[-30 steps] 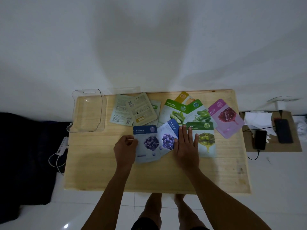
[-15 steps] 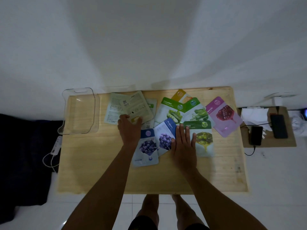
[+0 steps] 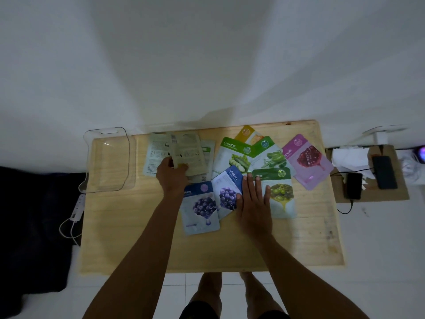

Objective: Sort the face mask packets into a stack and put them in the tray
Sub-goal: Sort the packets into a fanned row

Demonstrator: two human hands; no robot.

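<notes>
left hand reaches forward, fingers curled (pinching); right hand lies flat, fingers extended.

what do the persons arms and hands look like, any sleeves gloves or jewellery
Both arms are bare as far up as the frame shows them: no sleeves in view. The left hand and right hand are ungloved, with no rings, watch or wristband to be seen. The fingernails look short and plain. The light is dim, so finer marks cannot be made out.
</notes>
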